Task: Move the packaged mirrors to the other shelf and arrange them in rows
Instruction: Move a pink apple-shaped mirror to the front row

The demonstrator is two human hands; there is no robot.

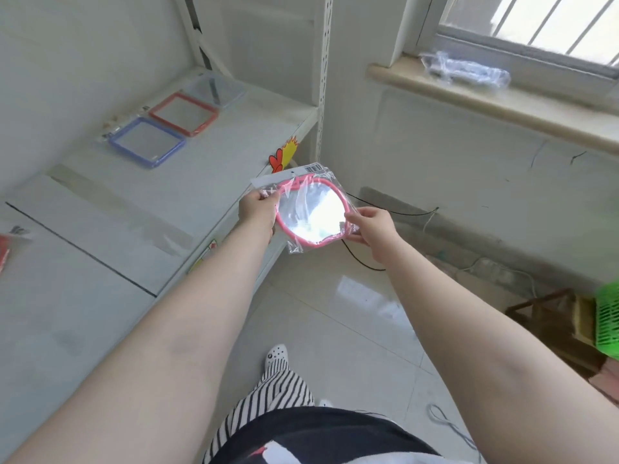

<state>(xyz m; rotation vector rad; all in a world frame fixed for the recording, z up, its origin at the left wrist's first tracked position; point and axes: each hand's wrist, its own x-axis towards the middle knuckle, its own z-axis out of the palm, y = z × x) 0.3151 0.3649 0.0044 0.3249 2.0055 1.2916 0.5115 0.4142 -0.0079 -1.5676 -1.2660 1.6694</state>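
Note:
A pink-framed round mirror (310, 212) in a clear plastic bag with a barcode label hangs in the air just past the shelf's front corner. My left hand (258, 212) grips its left edge and my right hand (371, 226) grips its right edge. On the white shelf (201, 162) lie three square packaged mirrors in a diagonal row: a blue-framed mirror (147, 141), a red-framed mirror (183, 113) and a clear-framed mirror (216, 90) at the back.
A white slotted upright (324, 72) stands at the shelf's far right corner. A red packaged item (5, 249) shows at the left edge. A windowsill (485, 102) holds a plastic bag (465, 70). Cables, a wooden stool (552, 316) and a green basket (608, 319) occupy the floor at right.

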